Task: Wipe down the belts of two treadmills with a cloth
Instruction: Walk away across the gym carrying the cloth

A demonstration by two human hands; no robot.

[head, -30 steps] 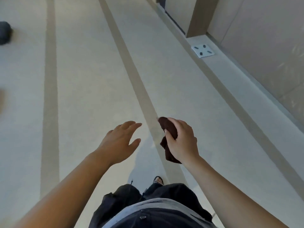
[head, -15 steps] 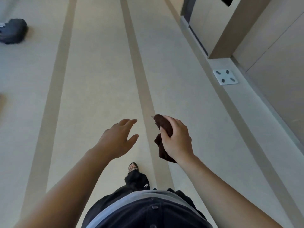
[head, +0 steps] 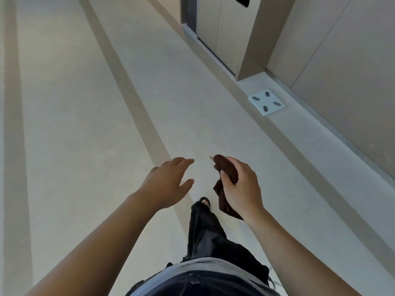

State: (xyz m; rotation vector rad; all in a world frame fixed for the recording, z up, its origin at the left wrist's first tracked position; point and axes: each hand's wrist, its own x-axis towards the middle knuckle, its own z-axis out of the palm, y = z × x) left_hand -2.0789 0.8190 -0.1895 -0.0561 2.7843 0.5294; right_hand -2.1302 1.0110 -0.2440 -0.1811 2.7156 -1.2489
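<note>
A dark brown cloth [head: 224, 167] is bunched in my right hand [head: 241, 186], which is closed around it at waist height; its lower end hangs below my palm. Just to the left, my left hand [head: 166, 184] is held out with its fingers spread and holds nothing. A small gap separates the two hands. No treadmill is in view.
I stand on a pale floor [head: 85, 103] with darker beige stripes [head: 128, 86] running away from me. A white square scale [head: 266, 101] lies on a raised ledge along the right wall. Tan wall panels [head: 342, 50] and a recessed door stand at the upper right. My foot [head: 204, 202] steps forward.
The view has moved forward and turned right: the scale and wall panels are nearer, and the dark object at far left has left the frame. My hands keep the same pose.
</note>
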